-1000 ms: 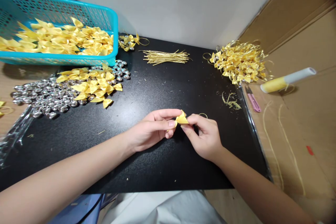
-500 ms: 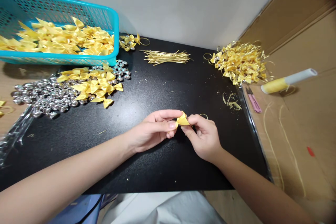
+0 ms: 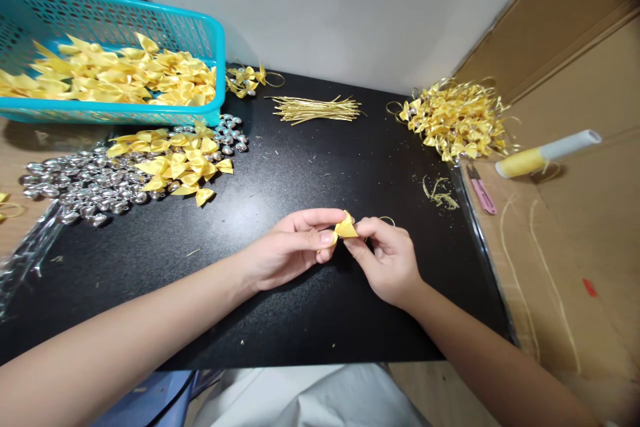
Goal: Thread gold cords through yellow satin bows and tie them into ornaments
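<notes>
A yellow ribbon bow (image 3: 346, 227) is held in front of me, above the near part of the black table. My left hand (image 3: 295, 247) is closed, pinching the bow between thumb and fingers. Closed at the bow's right edge is my right hand (image 3: 387, 259), its thumb and forefinger pressed together. A thin gold cord (image 3: 387, 219) loops out behind the right fingers; its end at the fingertips is hidden.
A turquoise basket (image 3: 220, 53) of yellow bows stands back left. Before it lie silver beads (image 3: 95, 187) and loose bows (image 3: 180, 163). Gold cords (image 3: 317, 109) lie at the back, finished bow pieces (image 3: 457, 120) back right. Pink snips (image 3: 483, 192) and a tube (image 3: 547, 155) lie right.
Both hands keep the same pinch around the bow. The whole view has shifted very slightly; nothing else has visibly moved.
</notes>
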The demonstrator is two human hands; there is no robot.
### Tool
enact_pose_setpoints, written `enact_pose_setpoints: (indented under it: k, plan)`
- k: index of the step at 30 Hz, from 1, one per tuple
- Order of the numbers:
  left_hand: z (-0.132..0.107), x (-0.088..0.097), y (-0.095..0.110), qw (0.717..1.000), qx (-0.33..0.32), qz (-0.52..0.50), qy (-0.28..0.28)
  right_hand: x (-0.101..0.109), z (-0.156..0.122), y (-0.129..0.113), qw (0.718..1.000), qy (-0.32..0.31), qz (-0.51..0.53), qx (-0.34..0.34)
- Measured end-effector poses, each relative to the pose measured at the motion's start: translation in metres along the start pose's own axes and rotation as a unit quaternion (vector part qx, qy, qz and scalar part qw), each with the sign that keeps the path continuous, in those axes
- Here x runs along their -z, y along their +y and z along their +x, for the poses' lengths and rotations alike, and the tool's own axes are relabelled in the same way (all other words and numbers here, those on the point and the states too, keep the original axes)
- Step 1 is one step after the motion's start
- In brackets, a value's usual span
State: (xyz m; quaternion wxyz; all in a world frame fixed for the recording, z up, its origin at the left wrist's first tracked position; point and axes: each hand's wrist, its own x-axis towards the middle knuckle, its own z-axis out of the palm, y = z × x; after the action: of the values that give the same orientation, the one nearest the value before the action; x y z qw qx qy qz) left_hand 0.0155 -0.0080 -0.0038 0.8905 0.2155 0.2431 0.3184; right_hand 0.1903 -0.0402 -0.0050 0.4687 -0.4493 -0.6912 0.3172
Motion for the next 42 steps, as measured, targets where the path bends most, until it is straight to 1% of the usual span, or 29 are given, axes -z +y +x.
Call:
enact_pose_setpoints:
  k: [4,11,17,24,30,42]
  plan:
    - [0.0004,-0.0001,-0.0002,1.000,0.003,-0.004,0.002,0.0002,0.0006,-0.0009,1.000,0.004,-0.003,0.006]
    - [0.0001,-0.0021,0.0000,1.000,0.011,-0.008,0.013,0.0034,0.0011,0.0008,0.999,-0.013,-0.024,0.025]
    - [0.0000,-0.0023,0.0018,1.000,0.010,-0.009,0.016,0.0033,0.0030,0.0004,0.998,-0.005,-0.045,0.035]
    - [0.0012,-0.0026,0.0007,1.000,0.010,-0.005,0.010,0.0023,0.0028,0.0031,0.998,-0.003,-0.047,0.047]
    - [0.0012,-0.0023,-0.0010,1.000,0.017,-0.009,0.010,0.0005,0.0022,0.0041,0.998,0.007,-0.022,0.052]
    - [0.0024,-0.0018,-0.0043,1.000,-0.006,0.011,0.001,-0.0041,-0.0007,0.0015,1.000,0.008,0.018,0.011]
